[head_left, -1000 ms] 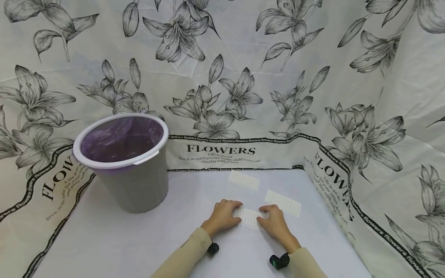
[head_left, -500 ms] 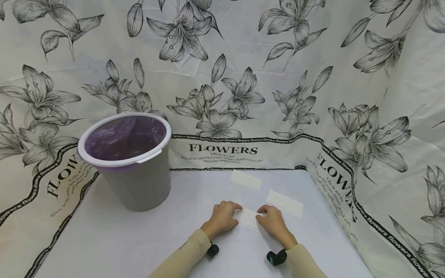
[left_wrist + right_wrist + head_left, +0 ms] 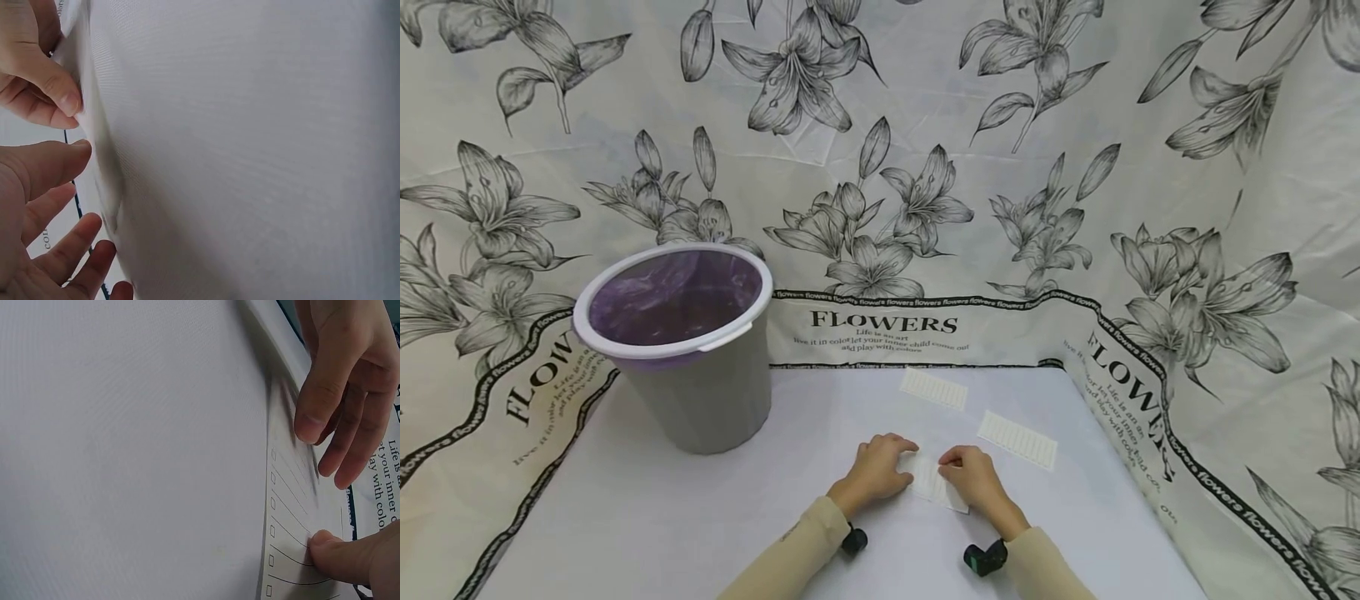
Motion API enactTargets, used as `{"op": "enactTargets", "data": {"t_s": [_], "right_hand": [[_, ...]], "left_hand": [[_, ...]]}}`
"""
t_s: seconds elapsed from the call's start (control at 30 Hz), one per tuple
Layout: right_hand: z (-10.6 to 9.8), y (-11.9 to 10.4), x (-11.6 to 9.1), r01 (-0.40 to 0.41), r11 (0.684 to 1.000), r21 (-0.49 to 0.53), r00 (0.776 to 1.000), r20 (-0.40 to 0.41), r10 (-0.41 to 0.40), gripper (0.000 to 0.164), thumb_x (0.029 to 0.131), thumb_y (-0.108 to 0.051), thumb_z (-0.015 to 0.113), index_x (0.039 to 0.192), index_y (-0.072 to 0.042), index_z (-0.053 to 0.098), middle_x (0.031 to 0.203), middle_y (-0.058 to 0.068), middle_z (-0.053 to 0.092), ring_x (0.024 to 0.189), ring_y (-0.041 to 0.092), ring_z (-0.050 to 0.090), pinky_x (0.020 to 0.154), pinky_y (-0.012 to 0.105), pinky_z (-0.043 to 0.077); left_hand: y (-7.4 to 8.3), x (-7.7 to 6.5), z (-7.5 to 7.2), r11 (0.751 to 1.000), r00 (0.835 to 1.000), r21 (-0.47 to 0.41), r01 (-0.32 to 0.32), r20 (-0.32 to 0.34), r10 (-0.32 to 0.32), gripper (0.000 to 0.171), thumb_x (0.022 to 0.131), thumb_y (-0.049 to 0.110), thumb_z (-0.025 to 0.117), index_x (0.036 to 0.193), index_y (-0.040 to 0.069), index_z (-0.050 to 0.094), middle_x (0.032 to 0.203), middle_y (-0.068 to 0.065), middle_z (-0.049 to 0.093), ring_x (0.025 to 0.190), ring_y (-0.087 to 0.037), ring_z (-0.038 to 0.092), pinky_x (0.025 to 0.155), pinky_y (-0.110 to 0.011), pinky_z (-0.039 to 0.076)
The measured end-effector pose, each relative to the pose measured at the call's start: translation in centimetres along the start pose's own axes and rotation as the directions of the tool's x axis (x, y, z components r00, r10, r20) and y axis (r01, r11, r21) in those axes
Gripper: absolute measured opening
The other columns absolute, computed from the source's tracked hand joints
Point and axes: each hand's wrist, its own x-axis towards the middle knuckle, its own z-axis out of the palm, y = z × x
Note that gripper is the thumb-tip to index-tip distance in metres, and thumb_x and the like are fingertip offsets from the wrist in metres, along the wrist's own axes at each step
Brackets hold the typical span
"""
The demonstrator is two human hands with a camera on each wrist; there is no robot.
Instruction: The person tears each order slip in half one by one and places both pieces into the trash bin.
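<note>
white worktop before lily-printed cloth; lower centre, right hand pinching a ruled sheet, left hand beside it, fingers spread; printed boxes resolved only in right wrist view.

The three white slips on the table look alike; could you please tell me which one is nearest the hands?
It's the front slip, between the left hand and right hand; the back slip and the rightmost slip lie beyond, untouched.
</note>
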Motion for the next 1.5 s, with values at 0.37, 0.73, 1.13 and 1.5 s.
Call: {"op": "enactTargets", "data": {"t_s": [0.37,0.73,1.13,1.5], "right_hand": [[0.8,-1.0,-0.3,0.040,0.998,0.050,0.999,-0.030,-0.039,0.008,0.089,-0.010,0.078,0.083,-0.005,0.074,0.082,-0.001,0.073,0.080,0.011,0.064,0.075,0.030,0.051],[1.3,-2.0,-0.8,0.076,0.990,0.123,0.997,-0.038,-0.072,0.009,0.090,-0.010,0.078,0.086,-0.003,0.074,0.083,0.001,0.074,0.084,0.013,0.065,0.076,0.031,0.051],[2.2,-3.1,-1.4,0.105,0.978,0.180,0.994,-0.060,-0.095,0.010,0.094,-0.012,0.075,0.088,-0.004,0.074,0.087,0.002,0.075,0.091,0.018,0.069,0.082,0.034,0.053],[3.5,-3.9,-1.5,0.150,0.967,0.208,0.989,-0.030,-0.147,0.012,0.092,-0.014,0.077,0.093,-0.003,0.073,0.089,0.001,0.074,0.097,0.022,0.070,0.087,0.040,0.054]], "left_hand": [[-0.4,-0.2,0.1,0.997,0.999,-0.071,-0.032,-0.040,0.029,0.028,0.092,0.024,0.074,0.119,0.016,0.076,0.120,0.000,0.075,0.112,-0.025,0.064,0.089,-0.045,0.045],[-1.6,-0.6,0.3,0.975,0.996,-0.215,-0.048,-0.086,0.030,0.016,0.091,0.017,0.075,0.108,0.017,0.077,0.104,0.000,0.077,0.099,-0.016,0.071,0.086,-0.034,0.057],[-2.9,-1.9,0.3,0.928,0.982,-0.367,-0.063,-0.190,-0.009,0.004,0.095,0.016,0.074,0.091,0.016,0.076,0.091,0.007,0.075,0.092,-0.008,0.068,0.084,-0.029,0.055],[-3.3,-4.1,-0.6,0.927,0.971,-0.375,-0.024,-0.230,-0.068,0.006,0.094,0.017,0.073,0.089,0.016,0.076,0.091,0.007,0.075,0.094,-0.011,0.069,0.087,-0.033,0.055]]}}
